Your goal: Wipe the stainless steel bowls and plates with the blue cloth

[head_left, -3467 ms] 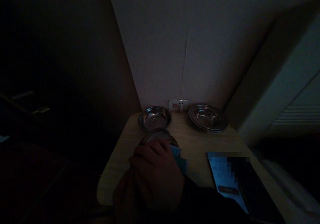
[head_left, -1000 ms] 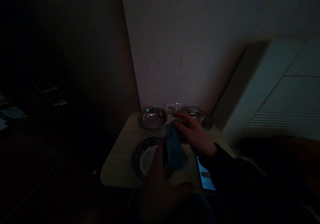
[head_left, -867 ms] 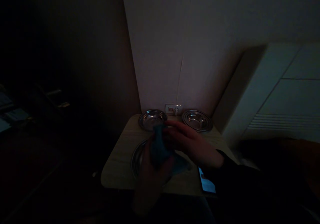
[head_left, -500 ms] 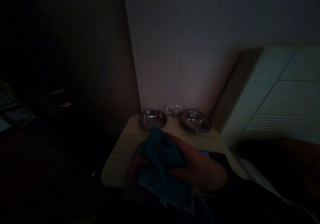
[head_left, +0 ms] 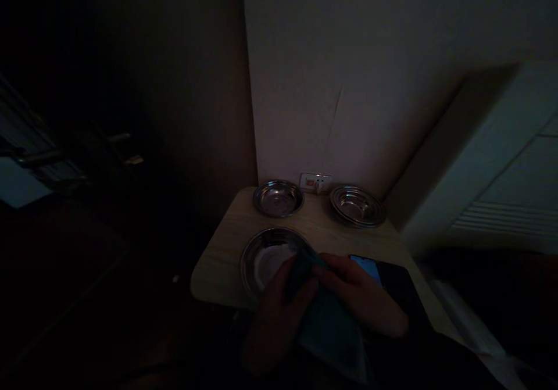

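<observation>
both hands, left hand [head_left: 279, 314] and right hand [head_left: 364, 297], now grip the blue cloth [head_left: 325, 320] lower, uncovering the near steel plate [head_left: 265, 256]. the plate sits by the table's [head_left: 218, 262] front edge; bare wood separates it from the two far plates.

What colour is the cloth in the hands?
Blue-teal cloth, seen in the dim head view.

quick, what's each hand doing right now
Left hand: closed on the blue cloth.
Right hand: closed on the same cloth.

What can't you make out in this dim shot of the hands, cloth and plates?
Head view:
- Near plate: its near rim is behind the left hand and blue cloth.
- Phone: partly under the right hand.
- Room at left: too dark.
</observation>
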`<state>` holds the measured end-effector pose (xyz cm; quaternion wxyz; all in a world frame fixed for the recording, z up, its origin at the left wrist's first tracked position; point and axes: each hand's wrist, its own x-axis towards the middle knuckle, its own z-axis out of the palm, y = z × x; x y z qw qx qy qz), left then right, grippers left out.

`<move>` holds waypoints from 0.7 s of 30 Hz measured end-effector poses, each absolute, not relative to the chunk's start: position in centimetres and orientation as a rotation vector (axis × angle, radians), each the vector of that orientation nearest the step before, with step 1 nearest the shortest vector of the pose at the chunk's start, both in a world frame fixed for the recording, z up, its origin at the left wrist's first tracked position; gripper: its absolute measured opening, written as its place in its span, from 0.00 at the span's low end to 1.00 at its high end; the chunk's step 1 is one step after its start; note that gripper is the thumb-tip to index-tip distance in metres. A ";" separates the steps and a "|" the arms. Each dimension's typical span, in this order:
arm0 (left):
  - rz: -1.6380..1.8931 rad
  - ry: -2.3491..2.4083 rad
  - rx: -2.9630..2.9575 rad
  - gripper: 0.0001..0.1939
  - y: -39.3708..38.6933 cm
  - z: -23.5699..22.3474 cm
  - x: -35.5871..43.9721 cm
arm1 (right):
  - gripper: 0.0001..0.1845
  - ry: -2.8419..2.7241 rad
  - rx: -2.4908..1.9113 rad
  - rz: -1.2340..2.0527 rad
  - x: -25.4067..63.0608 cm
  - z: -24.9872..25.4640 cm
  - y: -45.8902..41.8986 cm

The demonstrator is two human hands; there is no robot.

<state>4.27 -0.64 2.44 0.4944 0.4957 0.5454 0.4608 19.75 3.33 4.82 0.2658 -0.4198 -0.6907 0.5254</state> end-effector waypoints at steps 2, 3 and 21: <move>1.213 1.374 1.054 0.22 -0.6 2.1 5.1 | 0.23 -1.828 -1.204 1.206 19.7 4.1 2.0; 1.240 1.376 0.996 0.22 -0.6 2.0 5.3 | 0.26 -1.819 -1.225 1.141 19.9 3.7 1.4; 1.074 1.851 0.994 0.19 2.8 -6.0 -2.9 | 0.19 -2.912 -1.481 0.044 11.3 -0.7 10.3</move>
